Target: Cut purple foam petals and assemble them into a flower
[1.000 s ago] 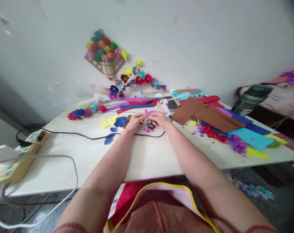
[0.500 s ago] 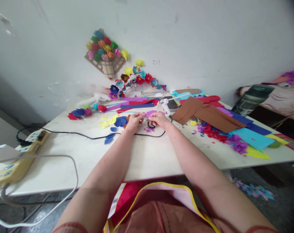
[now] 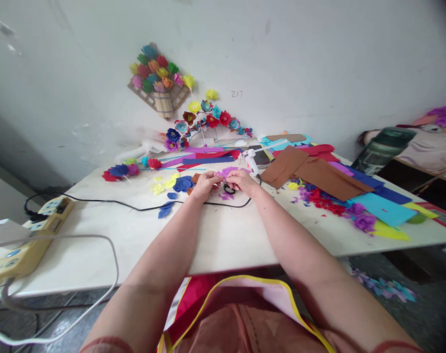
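Left hand, right hand are hiding most of purple paper; far left of it, frame is cropping power strip.

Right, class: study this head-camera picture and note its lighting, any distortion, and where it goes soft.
Head view: soft, even light, only faint shadows on the white table; the wide lens bows the table's edges and stretches the forearms; the top right corner darkens; the left hand and right hand, pinching purple paper, look small and slightly soft; the white object by the wall is smeared.
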The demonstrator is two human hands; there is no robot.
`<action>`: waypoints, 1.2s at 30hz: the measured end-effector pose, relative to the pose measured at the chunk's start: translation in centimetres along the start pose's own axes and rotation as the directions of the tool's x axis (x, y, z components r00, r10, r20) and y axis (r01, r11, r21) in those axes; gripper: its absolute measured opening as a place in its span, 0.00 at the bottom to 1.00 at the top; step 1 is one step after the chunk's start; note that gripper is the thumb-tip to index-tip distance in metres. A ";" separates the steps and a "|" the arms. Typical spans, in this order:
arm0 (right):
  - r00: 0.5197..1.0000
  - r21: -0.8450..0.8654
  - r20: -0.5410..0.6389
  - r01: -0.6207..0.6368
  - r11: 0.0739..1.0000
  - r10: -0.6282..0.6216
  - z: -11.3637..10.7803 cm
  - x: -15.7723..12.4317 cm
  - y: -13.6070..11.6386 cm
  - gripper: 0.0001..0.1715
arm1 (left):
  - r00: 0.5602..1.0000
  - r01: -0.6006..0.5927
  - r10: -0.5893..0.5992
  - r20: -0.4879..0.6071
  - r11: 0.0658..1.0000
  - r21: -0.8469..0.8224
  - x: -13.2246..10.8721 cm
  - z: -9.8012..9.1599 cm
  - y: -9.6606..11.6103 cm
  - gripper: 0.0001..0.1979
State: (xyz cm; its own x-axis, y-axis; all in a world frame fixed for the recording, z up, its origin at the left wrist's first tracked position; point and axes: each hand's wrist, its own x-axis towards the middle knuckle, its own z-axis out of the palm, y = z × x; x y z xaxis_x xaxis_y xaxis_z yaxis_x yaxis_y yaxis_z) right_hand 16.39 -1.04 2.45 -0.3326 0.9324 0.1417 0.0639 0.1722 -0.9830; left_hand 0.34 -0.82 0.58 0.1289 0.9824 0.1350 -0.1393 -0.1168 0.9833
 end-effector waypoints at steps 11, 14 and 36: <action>0.946 -0.704 -0.276 -0.080 0.706 -0.168 -1.2 0.4 0.0 0.05 | 0.991 -0.081 0.067 -0.119 0.990 -0.113 0.0 -0.2 0.1 0.19; 0.977 -0.873 -0.172 -0.090 0.479 -0.130 -1.1 -0.1 -0.6 0.16 | 0.988 -0.075 0.056 -0.143 0.988 -0.136 0.1 -0.3 0.0 0.20; 0.994 -0.950 -0.111 -0.103 0.295 -0.010 0.3 -0.7 -2.3 0.23 | 0.985 -0.047 -0.008 -0.172 0.948 -0.315 0.0 -0.2 0.2 0.17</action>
State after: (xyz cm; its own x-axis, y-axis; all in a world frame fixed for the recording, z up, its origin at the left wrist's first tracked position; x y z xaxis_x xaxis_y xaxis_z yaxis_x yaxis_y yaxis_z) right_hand 16.20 -2.19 4.60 -0.2267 0.9601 0.1635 0.9469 0.2565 -0.1938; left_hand 0.09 -0.78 0.77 -0.0408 0.9938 0.1037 -0.4471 -0.1110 0.8876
